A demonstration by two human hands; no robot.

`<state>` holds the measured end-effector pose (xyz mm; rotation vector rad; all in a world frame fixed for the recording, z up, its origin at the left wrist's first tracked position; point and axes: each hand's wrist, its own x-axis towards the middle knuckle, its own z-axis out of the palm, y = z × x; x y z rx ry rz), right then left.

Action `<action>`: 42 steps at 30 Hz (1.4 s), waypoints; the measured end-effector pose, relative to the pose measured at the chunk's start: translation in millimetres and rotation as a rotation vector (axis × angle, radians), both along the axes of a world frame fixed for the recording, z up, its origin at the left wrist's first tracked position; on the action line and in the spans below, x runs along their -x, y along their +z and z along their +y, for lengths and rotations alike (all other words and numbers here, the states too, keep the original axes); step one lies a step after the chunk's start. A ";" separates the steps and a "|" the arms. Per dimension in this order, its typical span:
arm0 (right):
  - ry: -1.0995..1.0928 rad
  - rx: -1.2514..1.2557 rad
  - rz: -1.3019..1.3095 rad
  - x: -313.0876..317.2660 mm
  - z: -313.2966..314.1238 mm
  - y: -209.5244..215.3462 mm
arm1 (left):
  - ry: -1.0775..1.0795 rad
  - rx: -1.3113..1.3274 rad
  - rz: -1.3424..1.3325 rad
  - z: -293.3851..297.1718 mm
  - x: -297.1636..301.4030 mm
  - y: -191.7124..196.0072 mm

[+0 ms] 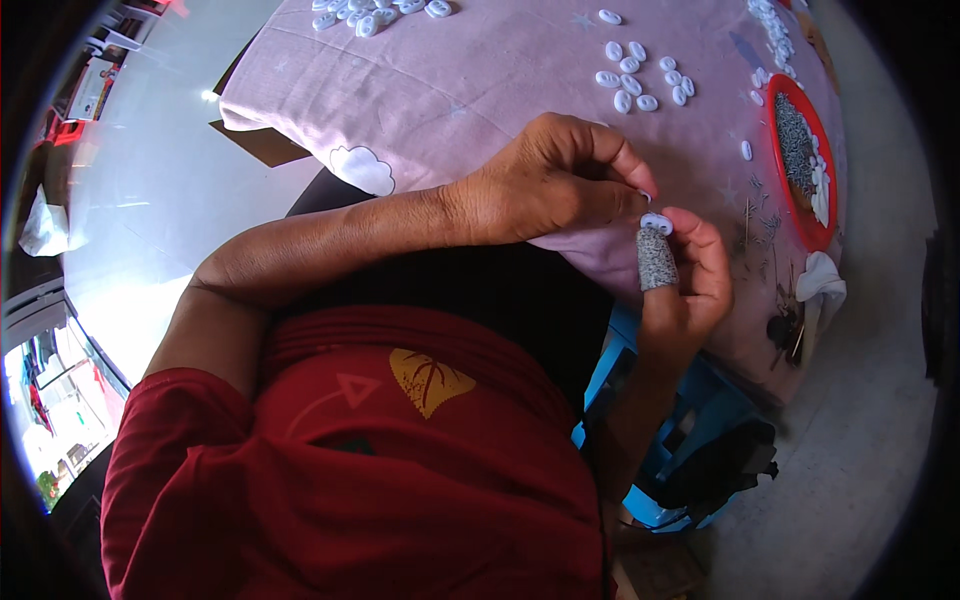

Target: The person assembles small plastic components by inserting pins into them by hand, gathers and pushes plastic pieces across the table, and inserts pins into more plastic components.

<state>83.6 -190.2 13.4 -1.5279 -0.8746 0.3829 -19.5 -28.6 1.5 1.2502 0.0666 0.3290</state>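
Pinches white oval piece point(656, 223) in right hand point(697, 262), left of red tray point(818, 240); wears speckled grey sleeve point(657, 261) on thumb. With left hand point(560, 180), presses thumb and forefinger together beside it; cannot tell on what. Nearer tray: thin slivers point(771, 226). Just below tray: white cloth point(822, 279). Up-left: loose ovals point(629, 65).

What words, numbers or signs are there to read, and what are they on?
No words or numbers are readable.
Red shirt: yellow patch and faint arrow-like mark; just shapes.
Pink cloth: white cloud; just a picture.
White ovals: any markings are too small to read.
Box at upper left: too blurred.
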 end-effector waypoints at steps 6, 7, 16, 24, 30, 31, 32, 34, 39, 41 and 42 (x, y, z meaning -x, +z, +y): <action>-0.035 -0.024 0.064 2.5 1.0 -4.0 | -0.018 0.010 -0.035 0.6 -1.2 -4.3; -0.037 -0.012 0.086 3.1 0.5 -2.9 | -0.014 -0.005 -0.045 0.7 -1.3 -4.9; -0.022 0.026 0.043 -2.9 -4.0 1.1 | 0.025 -0.012 -0.015 0.4 -0.4 -3.9; 0.010 0.021 0.023 -6.7 -4.2 1.5 | 0.043 -0.105 -0.026 0.6 -0.9 -4.5; 0.024 0.032 0.036 -6.7 -3.9 5.5 | 0.036 -0.116 -0.022 1.0 0.0 -2.5; 0.026 0.040 0.057 -6.5 -3.7 6.4 | 0.042 -0.124 -0.023 1.2 0.4 -2.5; 0.024 0.040 0.057 -7.5 -4.3 5.9 | 0.040 -0.124 -0.024 0.8 0.0 -2.4; 0.036 0.057 0.028 -9.9 -5.4 4.3 | 0.039 -0.145 -0.015 0.1 -0.7 -2.0; 0.041 0.073 0.060 -8.0 -4.2 10.1 | 0.042 -0.164 -0.001 0.5 2.2 3.1; 0.032 0.079 0.084 -8.2 -4.4 10.6 | 0.043 -0.189 0.025 0.0 2.7 4.4; 0.041 0.084 0.068 -9.9 -4.7 9.0 | 0.045 -0.179 0.011 0.0 2.3 3.0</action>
